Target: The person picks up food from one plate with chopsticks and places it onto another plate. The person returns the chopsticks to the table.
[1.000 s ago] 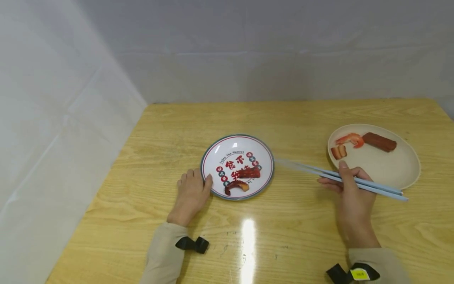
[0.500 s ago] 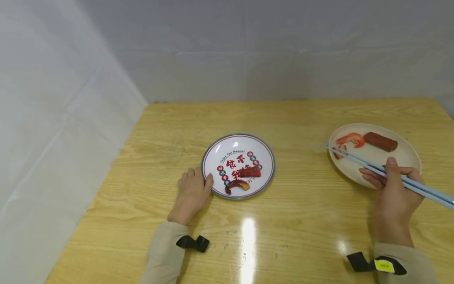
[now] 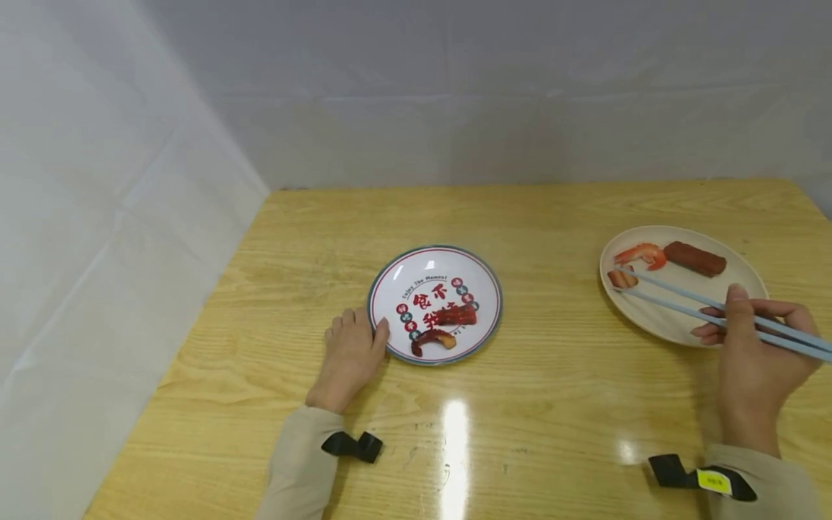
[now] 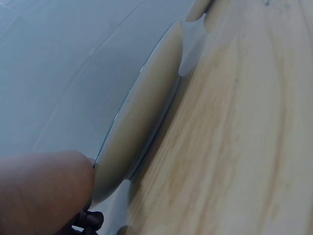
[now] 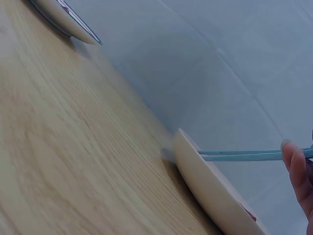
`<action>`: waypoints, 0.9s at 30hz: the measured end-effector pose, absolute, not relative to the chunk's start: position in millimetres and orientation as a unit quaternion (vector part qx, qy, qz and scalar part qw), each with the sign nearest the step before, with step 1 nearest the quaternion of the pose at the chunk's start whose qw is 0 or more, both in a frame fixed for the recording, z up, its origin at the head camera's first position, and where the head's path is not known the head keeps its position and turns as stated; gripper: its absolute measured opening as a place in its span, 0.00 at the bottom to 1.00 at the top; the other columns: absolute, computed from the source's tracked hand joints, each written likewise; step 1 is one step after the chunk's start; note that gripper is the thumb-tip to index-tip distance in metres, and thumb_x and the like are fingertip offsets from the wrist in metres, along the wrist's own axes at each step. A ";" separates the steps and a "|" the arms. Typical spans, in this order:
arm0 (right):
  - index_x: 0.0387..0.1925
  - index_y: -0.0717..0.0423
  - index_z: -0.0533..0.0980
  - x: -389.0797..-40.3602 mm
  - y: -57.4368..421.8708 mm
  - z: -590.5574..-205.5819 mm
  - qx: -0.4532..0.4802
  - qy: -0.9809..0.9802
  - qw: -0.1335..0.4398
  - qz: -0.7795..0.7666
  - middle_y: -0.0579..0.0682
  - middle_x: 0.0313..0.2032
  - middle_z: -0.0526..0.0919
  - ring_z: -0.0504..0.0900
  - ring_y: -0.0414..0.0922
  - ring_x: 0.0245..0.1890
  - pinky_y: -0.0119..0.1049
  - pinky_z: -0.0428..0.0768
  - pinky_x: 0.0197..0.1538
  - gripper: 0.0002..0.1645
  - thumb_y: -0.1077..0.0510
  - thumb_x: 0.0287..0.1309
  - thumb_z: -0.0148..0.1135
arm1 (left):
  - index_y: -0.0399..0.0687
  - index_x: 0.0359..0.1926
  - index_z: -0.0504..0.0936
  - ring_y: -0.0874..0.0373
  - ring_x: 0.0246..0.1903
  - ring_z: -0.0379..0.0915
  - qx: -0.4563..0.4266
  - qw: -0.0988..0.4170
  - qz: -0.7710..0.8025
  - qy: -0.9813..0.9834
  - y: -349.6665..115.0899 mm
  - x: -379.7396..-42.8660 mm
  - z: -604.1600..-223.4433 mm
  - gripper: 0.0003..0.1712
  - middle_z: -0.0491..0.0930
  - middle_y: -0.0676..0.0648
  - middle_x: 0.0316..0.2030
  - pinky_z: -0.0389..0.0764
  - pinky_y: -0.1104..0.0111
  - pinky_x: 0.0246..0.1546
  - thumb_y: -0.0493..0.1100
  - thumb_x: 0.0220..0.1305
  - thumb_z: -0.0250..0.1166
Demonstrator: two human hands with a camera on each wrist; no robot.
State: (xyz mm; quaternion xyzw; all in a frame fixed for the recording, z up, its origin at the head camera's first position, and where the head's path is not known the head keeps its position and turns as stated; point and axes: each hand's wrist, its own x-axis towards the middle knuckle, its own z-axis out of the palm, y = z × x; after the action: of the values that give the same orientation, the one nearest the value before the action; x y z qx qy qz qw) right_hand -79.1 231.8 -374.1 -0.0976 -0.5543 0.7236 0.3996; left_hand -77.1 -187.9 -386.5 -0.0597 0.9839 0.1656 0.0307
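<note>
My left hand [image 3: 347,354] holds the left rim of a white plate [image 3: 396,278] with a green edge and red lettering, its thumb on the rim. On that plate lie a dark octopus tentacle [image 3: 434,341] and a glossy red strip of food [image 3: 456,315]. My right hand [image 3: 757,354] grips a pair of light blue chopsticks [image 3: 689,295] over the oval cream plate [image 3: 682,318]. Their tips are spread, one at each side of a small striped piece of pork belly [image 3: 622,277]. A shrimp [image 3: 642,254] and a brown meat strip [image 3: 695,258] lie behind it.
Both plates stand on a wooden table [image 3: 546,404], with bare wood between them. A pale wall covering [image 3: 507,94] rises behind the table's far edge, and another [image 3: 117,238] stands at the left.
My right hand has moved right with the chopsticks, bringing their tips from beside the white plate to the pork belly piece, where they spread apart. My left hand stays put.
</note>
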 end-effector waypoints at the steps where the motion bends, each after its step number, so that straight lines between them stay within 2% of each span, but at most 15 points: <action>1: 0.30 0.62 0.75 -79.3 232.4 -374.0 -0.099 -0.560 0.403 0.717 0.54 0.21 0.84 0.79 0.40 0.12 0.27 0.72 0.16 0.08 0.62 0.55 0.67 | 0.30 0.54 0.69 0.42 0.45 0.63 -0.060 0.031 0.166 0.984 -187.9 -77.1 -386.5 0.28 0.68 0.36 0.43 0.63 0.52 0.49 0.53 0.74 0.42; 11: 0.29 0.62 0.74 -77.5 233.2 -374.8 -0.077 -0.561 0.419 0.710 0.54 0.21 0.83 0.79 0.40 0.13 0.26 0.71 0.16 0.07 0.64 0.56 0.65 | 0.30 0.53 0.70 0.43 0.43 0.63 -0.061 0.030 0.167 0.984 -187.8 -76.7 -386.2 0.27 0.68 0.37 0.42 0.63 0.53 0.47 0.53 0.74 0.42; 20: 0.31 0.64 0.77 -77.1 232.8 -377.0 -0.038 -0.664 0.445 0.599 0.43 0.22 0.83 0.76 0.33 0.13 0.22 0.69 0.16 0.06 0.63 0.58 0.63 | 0.30 0.52 0.70 0.43 0.43 0.62 -0.063 0.030 0.167 0.984 -187.9 -76.4 -387.1 0.27 0.68 0.37 0.42 0.63 0.53 0.47 0.53 0.74 0.43; 27: 0.30 0.57 0.78 -74.1 236.6 -372.0 -0.084 -0.642 0.461 0.607 0.44 0.22 0.83 0.75 0.32 0.13 0.21 0.67 0.17 0.04 0.62 0.56 0.66 | 0.31 0.53 0.70 0.43 0.43 0.62 -0.062 0.030 0.167 0.984 -188.1 -76.6 -387.6 0.27 0.68 0.37 0.42 0.63 0.53 0.48 0.53 0.74 0.43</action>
State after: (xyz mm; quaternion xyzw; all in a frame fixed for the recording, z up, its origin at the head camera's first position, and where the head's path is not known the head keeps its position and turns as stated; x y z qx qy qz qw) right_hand -74.1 236.6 -372.0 -0.0842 -0.6418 0.6068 0.4614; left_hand -76.6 -188.1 -387.6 -0.0616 0.9836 0.1669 0.0301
